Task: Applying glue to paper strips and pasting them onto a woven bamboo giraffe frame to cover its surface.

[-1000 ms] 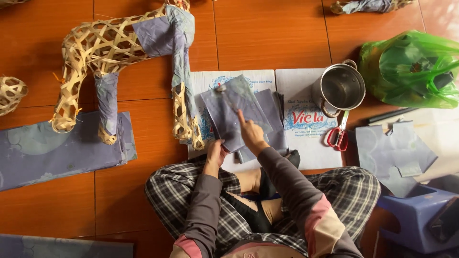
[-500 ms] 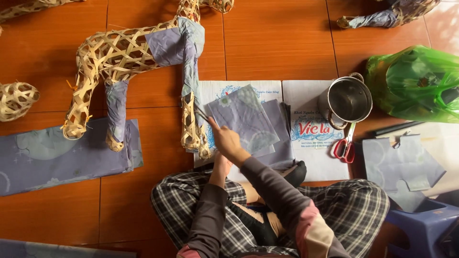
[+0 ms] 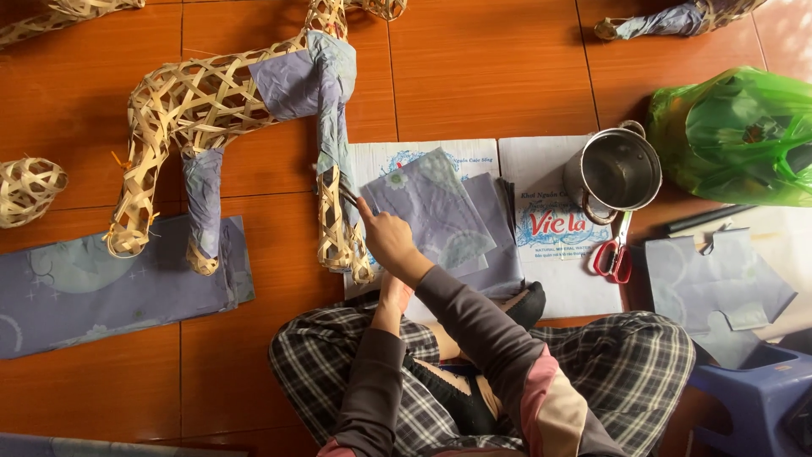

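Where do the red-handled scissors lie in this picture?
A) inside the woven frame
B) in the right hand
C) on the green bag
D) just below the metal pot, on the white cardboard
D: the scissors lie flat just below the metal pot on the white cardboard, apart from the right hand, which rests on the purple paper.

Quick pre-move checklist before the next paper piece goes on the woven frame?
1. Right hand on the top purple paper sheet: ok.
2. Left hand free: cannot tell, mostly hidden under the right arm.
3. Woven bamboo frame close by, its leg beside the sheets: ok.
4. Red scissors clear of both hands: ok.
5. Metal pot upright: ok; contents: cannot tell.
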